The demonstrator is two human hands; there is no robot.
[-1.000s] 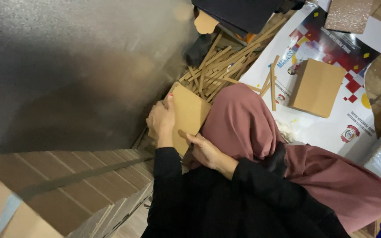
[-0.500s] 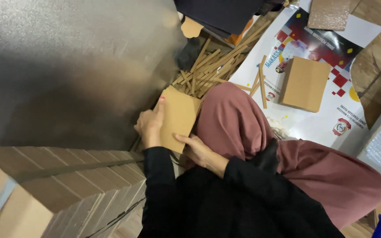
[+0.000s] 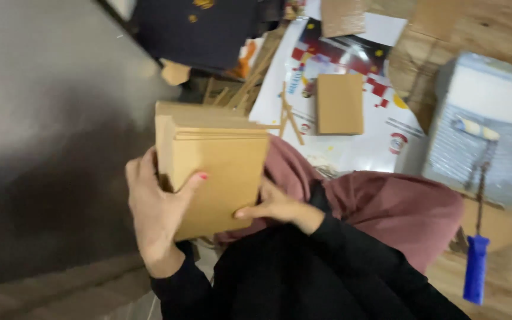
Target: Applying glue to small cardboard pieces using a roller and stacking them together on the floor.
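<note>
Lifted since half a second ago, the stack of brown cardboard sheets (image 3: 211,166) now sits higher and larger in view, clear of the heap of cardboard strips (image 3: 250,83) it was resting near. Both hands hold it: the left hand (image 3: 155,210) wraps around its lower left edge, thumb pressed across the front face, and the right hand (image 3: 277,204) grips the lower right edge with the fingers curled behind. The stack stands roughly upright, tilted a little, above the person's black sleeves and in front of the pink cloth (image 3: 398,207) over the lap. Beyond it, a single brown cardboard piece (image 3: 340,104) lies flat on a printed white poster (image 3: 351,148). To the right, a grey paint tray (image 3: 481,130) holds a roller, and a blue handle (image 3: 475,269) lies on the wooden floor near it.
</note>
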